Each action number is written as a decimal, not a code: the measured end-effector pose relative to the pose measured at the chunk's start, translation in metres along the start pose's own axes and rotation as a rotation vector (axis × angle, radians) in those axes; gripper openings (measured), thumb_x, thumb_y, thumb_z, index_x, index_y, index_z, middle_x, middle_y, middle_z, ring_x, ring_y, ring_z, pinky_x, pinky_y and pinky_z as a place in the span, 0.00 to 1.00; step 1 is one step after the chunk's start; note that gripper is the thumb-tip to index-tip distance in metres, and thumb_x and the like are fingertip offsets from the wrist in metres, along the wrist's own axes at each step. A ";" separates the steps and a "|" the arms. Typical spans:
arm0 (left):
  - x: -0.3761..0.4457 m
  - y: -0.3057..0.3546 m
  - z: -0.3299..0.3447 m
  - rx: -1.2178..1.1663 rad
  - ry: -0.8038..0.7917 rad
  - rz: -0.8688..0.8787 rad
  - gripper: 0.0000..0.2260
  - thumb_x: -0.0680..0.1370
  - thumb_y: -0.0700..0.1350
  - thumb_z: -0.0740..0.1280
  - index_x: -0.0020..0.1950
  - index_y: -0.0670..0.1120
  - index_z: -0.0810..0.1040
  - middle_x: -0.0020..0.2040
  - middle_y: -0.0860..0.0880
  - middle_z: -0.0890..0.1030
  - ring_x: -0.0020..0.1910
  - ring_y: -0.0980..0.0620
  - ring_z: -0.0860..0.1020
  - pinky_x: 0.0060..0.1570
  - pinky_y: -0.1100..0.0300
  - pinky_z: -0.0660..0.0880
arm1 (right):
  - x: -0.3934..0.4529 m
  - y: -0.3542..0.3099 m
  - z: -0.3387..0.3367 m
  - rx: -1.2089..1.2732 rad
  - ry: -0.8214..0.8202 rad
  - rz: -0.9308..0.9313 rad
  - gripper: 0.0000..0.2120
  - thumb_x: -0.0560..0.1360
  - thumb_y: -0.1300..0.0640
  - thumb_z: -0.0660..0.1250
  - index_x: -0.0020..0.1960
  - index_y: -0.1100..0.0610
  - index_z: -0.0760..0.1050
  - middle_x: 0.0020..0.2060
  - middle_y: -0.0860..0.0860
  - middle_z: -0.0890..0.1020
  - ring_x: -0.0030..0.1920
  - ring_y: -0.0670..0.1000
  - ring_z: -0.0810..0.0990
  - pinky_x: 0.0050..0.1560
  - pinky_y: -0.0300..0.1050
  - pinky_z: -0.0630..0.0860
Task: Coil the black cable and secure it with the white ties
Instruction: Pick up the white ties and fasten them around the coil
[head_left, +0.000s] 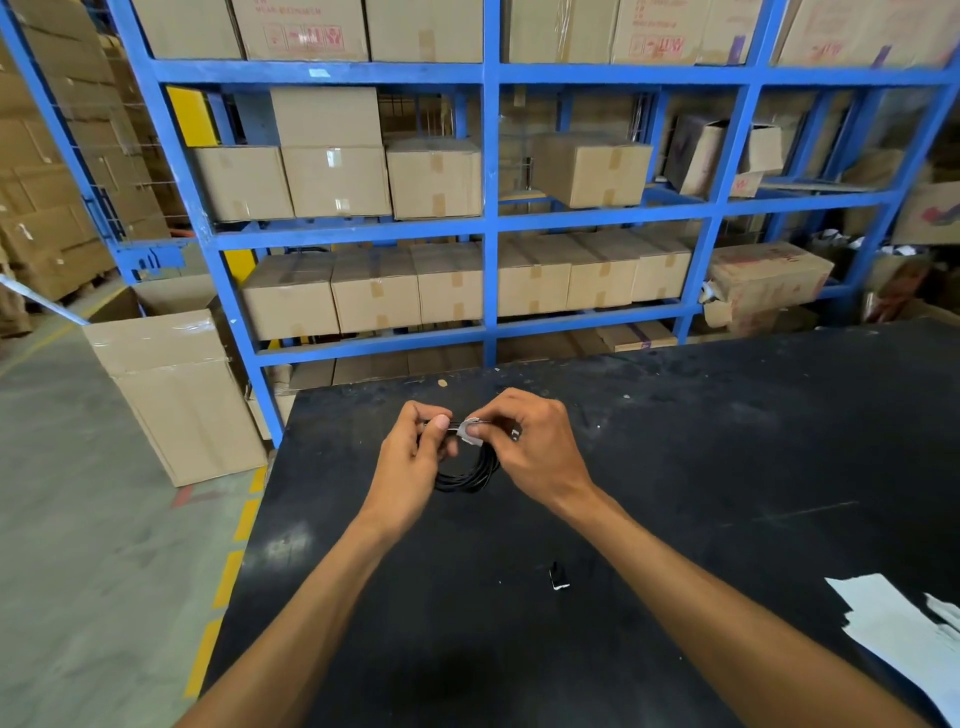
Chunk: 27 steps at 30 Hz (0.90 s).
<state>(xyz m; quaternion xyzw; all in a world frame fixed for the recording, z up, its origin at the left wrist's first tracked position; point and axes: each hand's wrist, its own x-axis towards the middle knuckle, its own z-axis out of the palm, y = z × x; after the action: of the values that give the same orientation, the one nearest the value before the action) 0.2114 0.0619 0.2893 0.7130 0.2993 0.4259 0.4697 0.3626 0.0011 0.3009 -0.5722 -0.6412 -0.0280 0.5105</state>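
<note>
The black cable (470, 475) is wound into a small coil and held just above the black table (727, 467). My left hand (415, 452) grips the coil's top left between thumb and fingers. A white tie (470, 430) wraps around the top of the coil, and my right hand (530, 441) pinches it between thumb and forefinger. The coil's lower loops hang free between both hands. A black plug end (515, 434) pokes out past my right fingers.
A small black piece with a white edge (559, 578) lies on the table near me. White paper sheets (904, 634) sit at the right front. Blue racking (491, 223) with cardboard boxes stands behind the table. A tall cardboard box (176, 395) stands on the floor left.
</note>
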 end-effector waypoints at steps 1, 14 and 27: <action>0.000 0.000 0.001 -0.022 0.000 -0.008 0.05 0.83 0.44 0.59 0.51 0.46 0.72 0.42 0.45 0.78 0.43 0.52 0.77 0.54 0.47 0.76 | 0.001 0.000 0.000 -0.007 0.014 0.007 0.02 0.71 0.62 0.75 0.43 0.60 0.85 0.37 0.50 0.85 0.37 0.44 0.81 0.39 0.36 0.77; 0.004 0.004 0.012 -0.039 -0.003 0.030 0.06 0.82 0.43 0.60 0.47 0.45 0.74 0.40 0.46 0.80 0.41 0.56 0.78 0.50 0.56 0.77 | -0.004 0.000 -0.011 -0.022 0.013 -0.005 0.03 0.75 0.63 0.72 0.47 0.59 0.83 0.40 0.50 0.86 0.41 0.43 0.83 0.45 0.34 0.79; 0.003 0.006 0.020 -0.123 -0.074 -0.113 0.07 0.80 0.41 0.63 0.55 0.38 0.75 0.40 0.47 0.87 0.38 0.56 0.78 0.47 0.57 0.73 | -0.019 0.018 -0.017 0.241 0.048 0.295 0.05 0.74 0.62 0.73 0.49 0.56 0.85 0.43 0.48 0.87 0.46 0.44 0.85 0.51 0.40 0.81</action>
<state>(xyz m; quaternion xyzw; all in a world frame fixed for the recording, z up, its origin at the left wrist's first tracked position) 0.2308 0.0536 0.2916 0.6802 0.2947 0.3895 0.5465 0.3834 -0.0166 0.2865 -0.5938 -0.5369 0.1106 0.5890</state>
